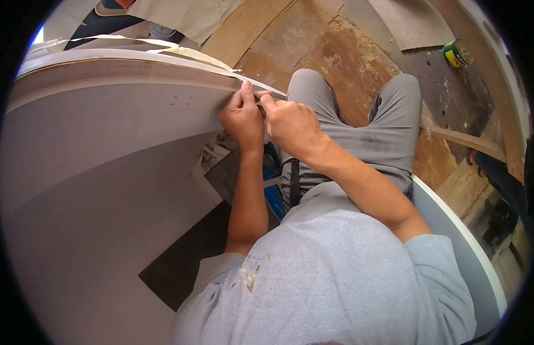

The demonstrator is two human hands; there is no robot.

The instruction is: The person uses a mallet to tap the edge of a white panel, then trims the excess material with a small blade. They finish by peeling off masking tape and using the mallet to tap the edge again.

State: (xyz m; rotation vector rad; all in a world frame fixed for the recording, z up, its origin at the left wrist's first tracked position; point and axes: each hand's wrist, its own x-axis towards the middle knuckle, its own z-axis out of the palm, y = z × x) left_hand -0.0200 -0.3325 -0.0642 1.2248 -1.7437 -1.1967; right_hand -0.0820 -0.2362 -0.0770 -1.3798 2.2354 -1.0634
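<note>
My left hand [242, 118] is at the white edge strip [192, 64] of a curved panel [123, 106], thumb up and fingers bent against it. Close against it, my right hand [293, 123] has its thumb and index finger pinched together at the same edge. Whatever is between the fingertips is too small and covered to make out. A loose, cream-coloured strip like masking tape [189, 53] curls along the top of the panel and ends just beyond my left thumb. Both hands are above my left thigh.
A yellow and green can [456, 53] stands on the stained wooden floor [341, 52]. A curved wooden frame [502, 86] rises at the right, with a person's leg [500, 172] near it. Pale sheeting [180, 17] lies beyond the panel. Something blue [274, 198] shows beneath me.
</note>
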